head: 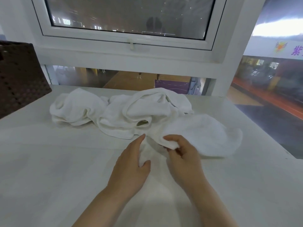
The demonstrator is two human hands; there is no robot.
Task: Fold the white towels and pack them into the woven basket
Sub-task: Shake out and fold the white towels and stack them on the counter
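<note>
From the head view, both hands work at the near edge of a heap of white towels (131,110) lying crumpled on the white bench (49,161). The left hand (131,167) lies with its fingers fairly straight and its thumb bent inward, so that a fold of the nearest towel (201,133) sits pinched between thumb and fingers. The right hand (182,154) is curled more tightly, its fingers (170,138) and thumb closed round a bunched corner of the same towel and lifting it just off the bench. The two hands are close together, nearly touching, with only a narrow strip of cloth between them.

That nearest towel spreads out to the right of the hands, flattish and rumpled, and its far edge runs into the rest of the heap (how many towels make up the heap cannot be told). The heap stretches across the middle of the bench, toward the window (127,18) behind.

The dark brown woven basket (19,76) stands at the far left of the bench, well apart from the hands and just beside the left end of the heap; its inside is out of sight.
</note>
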